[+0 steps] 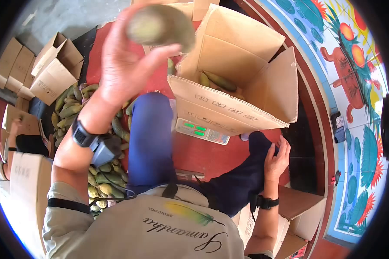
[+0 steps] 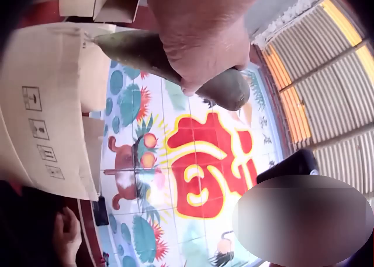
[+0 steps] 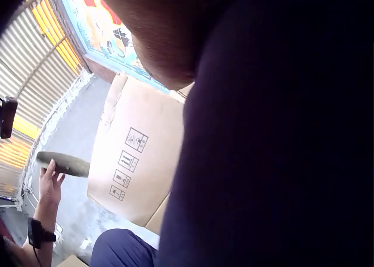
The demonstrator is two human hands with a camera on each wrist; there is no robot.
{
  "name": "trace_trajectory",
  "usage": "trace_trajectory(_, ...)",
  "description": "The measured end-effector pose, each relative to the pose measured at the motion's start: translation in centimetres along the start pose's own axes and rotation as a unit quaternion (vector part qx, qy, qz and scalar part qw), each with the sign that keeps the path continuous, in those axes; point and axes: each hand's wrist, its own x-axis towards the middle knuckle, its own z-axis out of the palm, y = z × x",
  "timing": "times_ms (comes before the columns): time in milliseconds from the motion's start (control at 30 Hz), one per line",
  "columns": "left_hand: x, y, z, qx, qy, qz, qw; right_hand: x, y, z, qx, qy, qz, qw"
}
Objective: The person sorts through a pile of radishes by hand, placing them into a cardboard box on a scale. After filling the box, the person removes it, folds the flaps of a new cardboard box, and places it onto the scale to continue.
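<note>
My left hand holds up a thick green cucumber, fingers and thumb around it. It is raised near the left side of a tall open carton. In the left wrist view the cucumber sticks out on both sides of the grip. The right wrist view shows the cucumber lying nearly level beside the carton wall. A few cucumbers lie at the carton's bottom. My right hand rests by my right knee with relaxed fingers, holding nothing.
The carton stands on a digital scale with lit green digits. A large pile of cucumbers lies to the left. Other open cartons stand at the far left and one carton at lower right. Another person's arm shows at left.
</note>
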Motion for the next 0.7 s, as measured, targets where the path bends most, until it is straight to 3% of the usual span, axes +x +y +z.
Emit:
trace_trajectory(33, 0.0, -0.1, 1.6, -0.135, -0.013, 0.007, 0.991, 0.0, 0.1, -0.1, -0.002, -0.001, 0.003, 1.000)
trace_trajectory(100, 0.6, 0.4, 3.3, 0.050, -0.032, 0.172, 0.983, -0.1, 0.1, -0.1, 0.006, 0.002, 0.004, 1.000)
trace_trajectory(133, 0.9, 0.8, 4.0, 0.050, -0.033, 0.171, 0.983, -0.1, 0.1, -0.1, 0.005, 0.001, 0.004, 1.000)
trace_trajectory(200, 1.5, 1.3, 5.5, 0.102, -0.067, 0.260, 0.958, 0.0, 0.2, -0.2, 0.022, -0.006, 0.023, 0.999)
trace_trajectory(433, 3.2, 2.0, 8.9, -0.122, -0.059, 0.210, 0.968, 0.1, 0.1, -0.3, 0.025, -0.014, 0.034, 0.999)
trace_trajectory(467, 2.7, 2.3, 8.7, -0.110, -0.124, 0.155, 0.974, 0.1, 0.1, -0.3, 0.027, -0.015, 0.038, 0.999)
trace_trajectory(500, 2.3, 1.8, 9.0, -0.111, -0.124, 0.153, 0.974, 0.0, 0.1, -0.3, 0.028, -0.015, 0.042, 0.999)
trace_trajectory(567, 1.0, 0.1, 10.3, -0.079, -0.213, 0.082, 0.970, 0.0, 0.2, -0.3, 0.024, -0.017, 0.036, 0.999)
trace_trajectory(700, -1.2, -1.8, 11.1, 0.016, -0.258, 0.088, 0.962, 0.2, 0.0, -0.2, 0.014, -0.021, 0.021, 0.999)
